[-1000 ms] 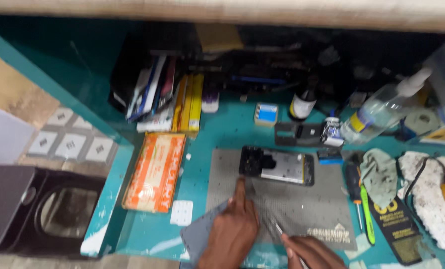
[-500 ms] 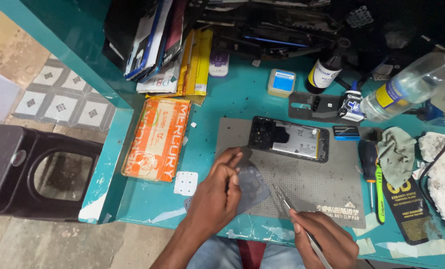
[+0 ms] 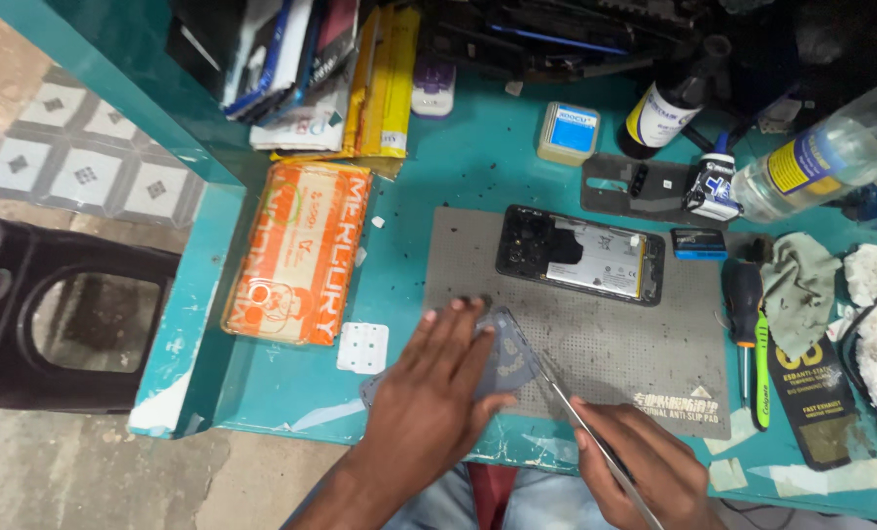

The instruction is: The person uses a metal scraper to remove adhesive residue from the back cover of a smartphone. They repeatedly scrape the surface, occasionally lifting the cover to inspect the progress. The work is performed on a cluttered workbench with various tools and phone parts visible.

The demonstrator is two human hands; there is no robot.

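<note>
A teal-painted tabletop (image 3: 458, 167) fills most of the view, its paint chipped and scuffed pale along the near edge. To the left the floor (image 3: 75, 167) shows pale tiles with small dark diamond patterns, giving way to bare brownish concrete lower down. A black plastic stool (image 3: 55, 314) with a cut-out seat stands just beside the tabletop. The light is even and fairly dim

matt grey rubbery mat (image 3: 605, 344) — thin shiny metal tweezers (image 3: 581, 417), glossy orange plastic packet (image 3: 291, 250)
</note>
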